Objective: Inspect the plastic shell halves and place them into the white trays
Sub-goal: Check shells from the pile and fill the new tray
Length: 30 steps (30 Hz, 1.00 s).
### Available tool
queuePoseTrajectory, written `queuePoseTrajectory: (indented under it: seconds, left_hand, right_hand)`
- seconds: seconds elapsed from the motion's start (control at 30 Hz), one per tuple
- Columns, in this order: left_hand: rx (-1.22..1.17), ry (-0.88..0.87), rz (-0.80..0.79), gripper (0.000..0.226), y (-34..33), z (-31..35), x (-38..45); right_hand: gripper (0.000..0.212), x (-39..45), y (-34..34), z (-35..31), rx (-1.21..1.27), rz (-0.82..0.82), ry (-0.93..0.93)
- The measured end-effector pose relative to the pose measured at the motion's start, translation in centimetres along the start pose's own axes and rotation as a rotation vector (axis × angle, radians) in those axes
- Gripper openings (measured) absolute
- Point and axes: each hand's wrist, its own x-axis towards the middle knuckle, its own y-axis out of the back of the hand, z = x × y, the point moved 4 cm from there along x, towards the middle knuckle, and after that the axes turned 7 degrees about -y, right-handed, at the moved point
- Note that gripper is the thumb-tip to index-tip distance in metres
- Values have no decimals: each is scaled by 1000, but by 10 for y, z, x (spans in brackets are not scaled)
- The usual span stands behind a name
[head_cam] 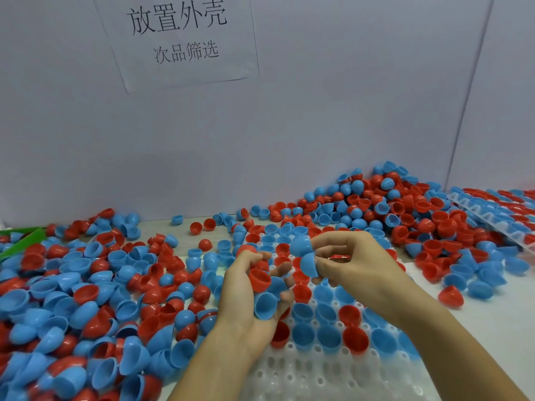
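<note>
My left hand is cupped palm-up above the white tray and holds several shell halves, among them a red one and a blue one. My right hand hovers just to its right, its fingertips pinching two blue shell halves, one above the other. The tray under both hands has many sockets filled with blue and red halves, open side up. Its near rows stand bare.
Loose red and blue shell halves cover the table on the left and pile up at the back right. A second filled tray lies tilted at the far right. A green object shows at the left edge. A white wall with a paper sign stands behind.
</note>
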Motion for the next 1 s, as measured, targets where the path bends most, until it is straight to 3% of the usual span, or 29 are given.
queuePoseTrajectory:
  seconds: [0.17, 0.4, 0.63, 0.8, 0.9, 1.0]
  left_hand:
    - [164, 74, -128, 13, -4, -6, 1]
    - [184, 53, -129, 18, -5, -9, 3]
    - [291, -81, -120, 20, 0, -8, 10]
    - [216, -61, -152, 15, -5, -8, 5]
    - [60, 1, -145, 28, -5, -3, 2]
    - [-156, 58, -124, 8, -4, 4, -3]
  right_hand:
    - [40, -2, -8, -8, -200, 70, 224]
    - [38, -6, -18, -13, -524, 72, 379]
    - [7, -7, -22, -17, -323, 98, 311]
    - [32, -6, -17, -10, -136, 99, 166]
    - [33, -5, -10, -10, 29, 139, 113]
    - [33, -3, 4, -8, 130, 179, 74]
